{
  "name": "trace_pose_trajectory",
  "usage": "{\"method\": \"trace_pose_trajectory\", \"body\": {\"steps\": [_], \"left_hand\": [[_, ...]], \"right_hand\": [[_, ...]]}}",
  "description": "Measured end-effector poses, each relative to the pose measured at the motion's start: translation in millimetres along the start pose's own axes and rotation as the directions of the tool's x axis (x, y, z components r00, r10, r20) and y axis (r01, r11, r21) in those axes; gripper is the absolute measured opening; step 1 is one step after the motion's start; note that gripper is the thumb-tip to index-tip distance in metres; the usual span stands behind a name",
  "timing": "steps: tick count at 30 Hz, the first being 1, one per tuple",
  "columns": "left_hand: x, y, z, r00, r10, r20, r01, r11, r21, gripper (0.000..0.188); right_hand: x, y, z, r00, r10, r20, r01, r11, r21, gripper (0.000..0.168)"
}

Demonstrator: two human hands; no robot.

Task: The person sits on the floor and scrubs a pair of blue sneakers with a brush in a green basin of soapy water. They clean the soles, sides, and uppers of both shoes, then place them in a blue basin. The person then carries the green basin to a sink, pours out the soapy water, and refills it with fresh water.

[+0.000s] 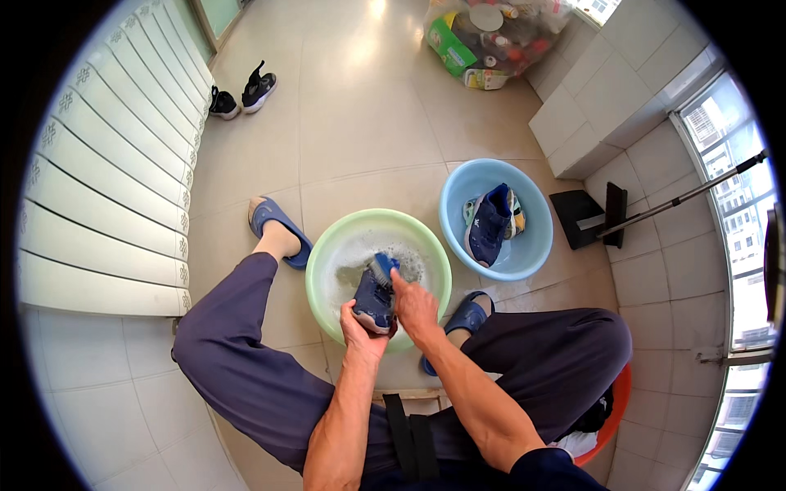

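My left hand (365, 331) grips a wet navy shoe (372, 301) by its near end, above a pale green basin (317, 301). The basin holds cloudy, sudsy water (350, 245). In my right hand (417, 308) is a scrub brush (382, 267) with a blue back and pale bristles. Its bristles meet the side of the shoe, and my index finger lies along it. Part of the shoe's right side is hidden behind the right hand.
A blue basin (451, 227) to the right holds another navy shoe (489, 224) and further footwear. Beside it stand a dustpan (574, 218) and a long metal handle (681, 197). Black shoes (259, 92) sit by a white radiator (123, 184). A bag of bottles (491, 37) stands far off.
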State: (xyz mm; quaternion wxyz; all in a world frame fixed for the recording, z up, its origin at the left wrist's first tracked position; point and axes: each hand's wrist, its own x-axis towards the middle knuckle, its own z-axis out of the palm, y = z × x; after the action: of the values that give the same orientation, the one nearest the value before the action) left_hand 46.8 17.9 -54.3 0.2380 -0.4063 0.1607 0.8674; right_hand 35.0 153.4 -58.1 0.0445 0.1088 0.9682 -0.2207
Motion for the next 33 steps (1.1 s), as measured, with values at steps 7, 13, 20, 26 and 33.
{"method": "trace_pose_trajectory", "body": {"steps": [7,13,20,26,33], "left_hand": [[-0.4,32.1,-3.0,0.999,0.037,0.017,-0.034,0.99,-0.139,0.067],[9.4,18.7,-2.3,0.999,0.047,-0.01,-0.047,0.999,0.017,0.059],[-3.5,30.0,-2.3,0.991,0.107,-0.076,-0.113,0.991,-0.075,0.052],[-6.7,44.3,-5.9,0.99,0.129,0.048,-0.124,0.987,-0.103,0.054],[-6.5,40.1,1.9,0.994,0.109,0.032,-0.102,0.98,-0.168,0.059]], "right_hand": [[-65.6,-23.1,-69.8,0.982,-0.184,-0.029,0.186,0.967,0.173,0.039],[-40.3,2.0,-15.0,0.99,-0.072,0.121,0.074,0.997,-0.012,0.042],[-71.2,-27.1,-36.3,0.988,-0.113,0.108,0.109,0.993,0.047,0.038],[-32.5,26.0,-11.6,0.962,0.211,0.175,-0.221,0.974,0.041,0.043],[6.7,37.0,41.4,0.85,0.389,0.356,-0.508,0.786,0.353,0.042]]}}
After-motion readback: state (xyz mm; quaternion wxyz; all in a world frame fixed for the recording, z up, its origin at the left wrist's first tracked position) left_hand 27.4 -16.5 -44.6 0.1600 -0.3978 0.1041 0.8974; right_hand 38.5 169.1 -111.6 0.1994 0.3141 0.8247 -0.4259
